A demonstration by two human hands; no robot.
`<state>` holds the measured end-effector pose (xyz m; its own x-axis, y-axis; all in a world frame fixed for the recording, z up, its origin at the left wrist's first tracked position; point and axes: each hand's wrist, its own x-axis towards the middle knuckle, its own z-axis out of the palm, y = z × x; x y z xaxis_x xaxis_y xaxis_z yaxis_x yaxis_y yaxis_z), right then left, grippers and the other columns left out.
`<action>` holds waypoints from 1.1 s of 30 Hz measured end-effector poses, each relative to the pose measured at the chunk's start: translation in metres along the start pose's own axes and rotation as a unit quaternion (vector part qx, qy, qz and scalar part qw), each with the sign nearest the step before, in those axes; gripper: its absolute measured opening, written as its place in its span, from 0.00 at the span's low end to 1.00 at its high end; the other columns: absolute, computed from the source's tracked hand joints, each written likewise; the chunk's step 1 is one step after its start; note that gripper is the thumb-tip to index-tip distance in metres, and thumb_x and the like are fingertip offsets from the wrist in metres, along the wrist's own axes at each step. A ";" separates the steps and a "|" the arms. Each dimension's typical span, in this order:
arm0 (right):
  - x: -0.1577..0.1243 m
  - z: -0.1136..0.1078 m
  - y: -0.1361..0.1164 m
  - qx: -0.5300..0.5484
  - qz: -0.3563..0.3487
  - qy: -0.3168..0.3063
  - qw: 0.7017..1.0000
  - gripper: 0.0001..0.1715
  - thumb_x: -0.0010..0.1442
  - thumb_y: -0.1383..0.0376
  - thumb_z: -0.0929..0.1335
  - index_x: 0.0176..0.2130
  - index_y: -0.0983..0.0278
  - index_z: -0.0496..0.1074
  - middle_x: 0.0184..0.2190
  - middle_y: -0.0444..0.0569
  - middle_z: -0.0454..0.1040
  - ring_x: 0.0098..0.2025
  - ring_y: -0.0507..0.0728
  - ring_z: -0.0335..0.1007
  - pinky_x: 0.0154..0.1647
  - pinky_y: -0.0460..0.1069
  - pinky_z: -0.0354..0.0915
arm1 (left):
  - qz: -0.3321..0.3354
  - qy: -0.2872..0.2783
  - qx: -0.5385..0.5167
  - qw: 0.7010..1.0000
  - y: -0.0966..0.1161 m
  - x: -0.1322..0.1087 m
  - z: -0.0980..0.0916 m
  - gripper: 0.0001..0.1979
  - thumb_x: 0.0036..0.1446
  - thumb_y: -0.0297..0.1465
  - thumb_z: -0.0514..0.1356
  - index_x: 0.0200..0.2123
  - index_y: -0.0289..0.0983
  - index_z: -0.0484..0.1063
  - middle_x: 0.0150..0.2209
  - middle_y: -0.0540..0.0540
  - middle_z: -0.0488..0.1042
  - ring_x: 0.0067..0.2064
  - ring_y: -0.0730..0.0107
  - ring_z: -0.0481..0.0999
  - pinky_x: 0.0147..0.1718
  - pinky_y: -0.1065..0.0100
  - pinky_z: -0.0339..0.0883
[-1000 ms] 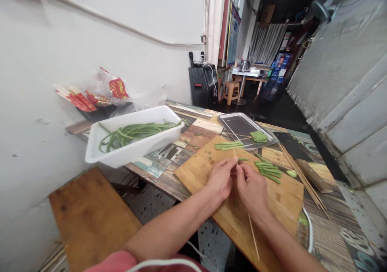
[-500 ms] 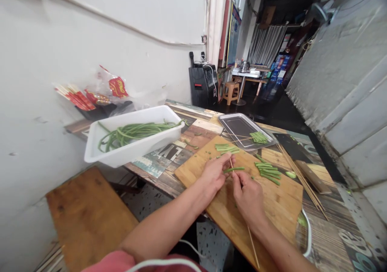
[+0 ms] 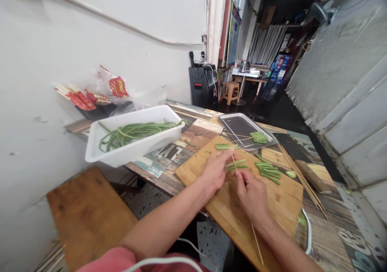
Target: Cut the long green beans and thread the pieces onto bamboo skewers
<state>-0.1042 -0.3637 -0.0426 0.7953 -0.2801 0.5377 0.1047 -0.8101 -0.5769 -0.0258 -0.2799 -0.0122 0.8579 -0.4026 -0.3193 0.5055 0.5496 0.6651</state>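
Note:
My left hand is closed on the left ends of two cut green bean pieces, above the wooden cutting board. A thin bamboo skewer crosses these pieces, its tip showing just past them. Gripping the skewer right below the beans is my right hand, closed, with the skewer's long end trailing under the wrist towards me. To the right on the board lies a row of cut bean pieces. Another small group of cut pieces lies beyond my left hand.
A white plastic tub of long green beans stands on the left. Behind the board, a metal tray holds skewered beans. Loose skewers and a cleaver lie to the right. A wooden stool is at lower left.
Two bean pieces now show at the skewer, where one showed before. Both hands have shifted slightly, and the skewer's trailing end has swung a little to the right.

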 end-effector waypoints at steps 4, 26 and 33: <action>-0.004 0.003 -0.004 -0.017 -0.024 0.003 1.000 0.19 0.64 0.61 0.58 0.30 0.65 0.72 0.20 0.45 0.73 0.19 0.51 0.65 0.23 0.46 0.57 | 0.004 0.072 0.006 0.997 0.008 0.006 0.003 0.03 0.47 0.22 0.65 0.25 0.30 0.73 0.26 0.45 0.76 0.28 0.72 0.74 0.30 0.71 0.68; 0.004 -0.004 -0.004 0.007 0.021 -0.027 0.999 0.18 0.63 0.61 0.58 0.31 0.64 0.72 0.25 0.46 0.75 0.23 0.52 0.67 0.26 0.46 0.58 | -0.084 0.002 0.022 0.996 -0.012 -0.007 -0.005 0.04 0.47 0.28 0.66 0.27 0.32 0.75 0.26 0.47 0.76 0.23 0.76 0.70 0.24 0.73 0.63; -0.002 -0.002 -0.001 -0.003 -0.015 -0.032 0.999 0.19 0.63 0.61 0.58 0.30 0.63 0.72 0.22 0.46 0.74 0.23 0.52 0.67 0.26 0.46 0.58 | 0.028 0.049 0.058 0.997 0.012 0.000 -0.005 0.11 0.46 0.35 0.68 0.26 0.32 0.74 0.28 0.45 0.76 0.28 0.73 0.73 0.27 0.73 0.63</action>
<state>-0.1072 -0.3634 -0.0416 0.8285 -0.2225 0.5138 0.1255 -0.8205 -0.5577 -0.0194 -0.2700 -0.0075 0.8922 -0.2965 -0.3406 0.4474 0.4785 0.7555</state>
